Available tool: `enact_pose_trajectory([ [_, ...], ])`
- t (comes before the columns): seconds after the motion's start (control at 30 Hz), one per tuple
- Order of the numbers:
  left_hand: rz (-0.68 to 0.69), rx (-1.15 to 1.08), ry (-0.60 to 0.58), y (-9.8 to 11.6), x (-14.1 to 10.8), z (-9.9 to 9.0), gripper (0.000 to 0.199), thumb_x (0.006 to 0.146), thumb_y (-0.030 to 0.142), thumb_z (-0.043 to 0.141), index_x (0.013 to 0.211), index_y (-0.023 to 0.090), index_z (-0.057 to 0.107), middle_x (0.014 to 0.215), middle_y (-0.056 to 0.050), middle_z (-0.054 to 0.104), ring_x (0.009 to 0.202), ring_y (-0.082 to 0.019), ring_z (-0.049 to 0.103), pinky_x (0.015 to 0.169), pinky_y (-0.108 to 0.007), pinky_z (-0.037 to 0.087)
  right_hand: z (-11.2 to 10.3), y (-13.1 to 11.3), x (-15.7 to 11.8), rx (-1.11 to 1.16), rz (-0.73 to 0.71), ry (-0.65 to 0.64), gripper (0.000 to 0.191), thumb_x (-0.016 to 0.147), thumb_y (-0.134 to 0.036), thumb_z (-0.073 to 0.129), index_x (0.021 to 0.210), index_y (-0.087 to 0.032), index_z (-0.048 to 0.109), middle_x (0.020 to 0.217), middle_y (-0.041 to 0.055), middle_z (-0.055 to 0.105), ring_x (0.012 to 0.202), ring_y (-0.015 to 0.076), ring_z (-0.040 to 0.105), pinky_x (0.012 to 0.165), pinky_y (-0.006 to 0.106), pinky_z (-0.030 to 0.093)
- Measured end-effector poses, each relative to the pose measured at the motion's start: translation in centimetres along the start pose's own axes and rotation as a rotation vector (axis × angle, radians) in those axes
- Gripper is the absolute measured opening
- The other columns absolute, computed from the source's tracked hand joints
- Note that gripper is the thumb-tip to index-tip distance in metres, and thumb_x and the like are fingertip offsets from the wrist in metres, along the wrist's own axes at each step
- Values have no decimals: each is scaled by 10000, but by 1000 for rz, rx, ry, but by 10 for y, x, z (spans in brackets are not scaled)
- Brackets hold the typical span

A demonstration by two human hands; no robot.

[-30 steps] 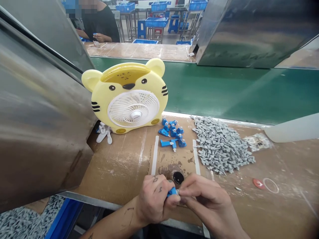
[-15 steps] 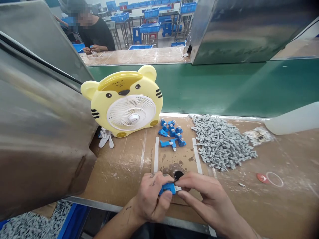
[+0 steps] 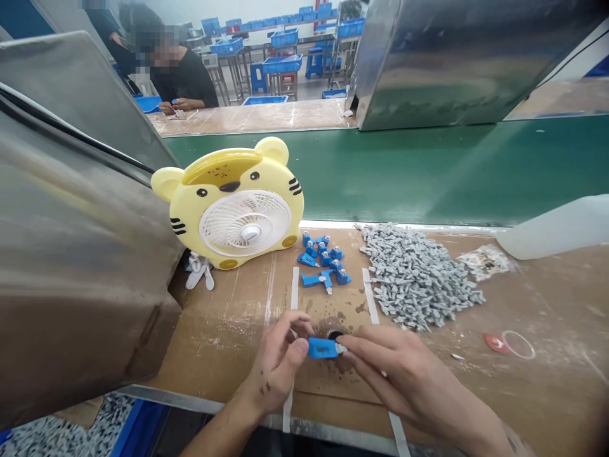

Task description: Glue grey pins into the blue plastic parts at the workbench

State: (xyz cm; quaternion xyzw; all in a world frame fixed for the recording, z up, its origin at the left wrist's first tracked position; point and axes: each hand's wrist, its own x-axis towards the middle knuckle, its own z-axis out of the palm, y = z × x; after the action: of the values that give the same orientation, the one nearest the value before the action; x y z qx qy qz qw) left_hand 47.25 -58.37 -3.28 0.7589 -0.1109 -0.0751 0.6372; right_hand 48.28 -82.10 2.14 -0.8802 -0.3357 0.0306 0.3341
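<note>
A small blue plastic part (image 3: 322, 348) with a slot in its face lies level above the cardboard. My right hand (image 3: 404, 365) pinches it by the small grey piece (image 3: 339, 348) at its right end. Just left of the blue part is my left hand (image 3: 278, 362), its thumb and fingers apart around nothing. Behind the hands, a round black opening or dish (image 3: 335, 334) is partly covered by the right fingers. Farther back, several blue parts with light grey pieces (image 3: 325, 258) stand in a cluster. To their right spreads a heap of small grey plastic pieces (image 3: 419, 276).
A yellow animal-faced fan (image 3: 242, 158) stands at the back left beside a metal housing (image 3: 85, 254). Beyond runs a green belt (image 3: 380, 171). White tape strips (image 3: 372, 298) mark the cardboard. Across the belt sits a co-worker (image 3: 185, 79).
My left hand has let go of the blue part and drawn back to the left, its fingers parting. The right hand still holds the part, now turned with its slotted face showing.
</note>
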Motion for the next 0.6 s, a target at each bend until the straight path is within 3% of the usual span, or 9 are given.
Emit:
enact_pose_trajectory([
  [0.1, -53, 336, 134, -13, 18, -17, 278, 940, 356, 570, 1165, 196, 597, 1082, -91, 655, 1014, -241, 638, 850, -350, 512, -10, 31, 6, -145, 112, -30, 327, 1076, -268, 403, 912, -187, 674, 787, 32, 598, 698, 160, 573, 647, 286, 381],
  [0.2, -3, 625, 103, -23, 48, -20, 449, 893, 336, 636, 1313, 200, 555, 1311, -139, 584, 1242, -302, 566, 1045, -449, 470, -16, 63, 23, -375, 197, -91, 361, 1048, -263, 410, 792, -171, 647, 734, 53, 586, 663, 191, 569, 622, 314, 343],
  [0.27, 38, 759, 27, -26, 70, -10, 692, 836, 414, 725, 1450, 225, 469, 1498, -168, 449, 1361, -366, 477, 1116, -518, 420, -15, 77, 38, -445, 237, -142, 350, 1016, -230, 431, 727, -168, 618, 706, 66, 586, 642, 202, 568, 609, 317, 330],
  [0.37, 24, 882, -41, -27, 99, 15, 995, 725, 565, 816, 1559, 297, 344, 1616, -203, 278, 1381, -467, 438, 1035, -578, 478, -10, 86, 56, -429, 254, -145, 298, 982, -215, 476, 715, -175, 601, 704, 67, 607, 652, 205, 591, 610, 305, 353],
  [0.53, -30, 920, -45, -28, 126, 43, 1012, 769, 650, 743, 1592, 274, 289, 1602, -283, 258, 1380, -501, 429, 982, -579, 508, -1, 94, 61, -341, 305, -42, 79, 900, -239, 613, 952, -181, 604, 895, 54, 663, 799, 210, 645, 690, 291, 469],
  [0.6, -41, 912, -49, -29, 130, 45, 975, 805, 583, 747, 1594, 243, 286, 1607, -297, 235, 1414, -487, 397, 1028, -558, 482, 1, 101, 59, -267, 331, -12, 354, 864, -222, 646, 1203, -164, 563, 1034, 79, 668, 907, 224, 665, 762, 310, 512],
])
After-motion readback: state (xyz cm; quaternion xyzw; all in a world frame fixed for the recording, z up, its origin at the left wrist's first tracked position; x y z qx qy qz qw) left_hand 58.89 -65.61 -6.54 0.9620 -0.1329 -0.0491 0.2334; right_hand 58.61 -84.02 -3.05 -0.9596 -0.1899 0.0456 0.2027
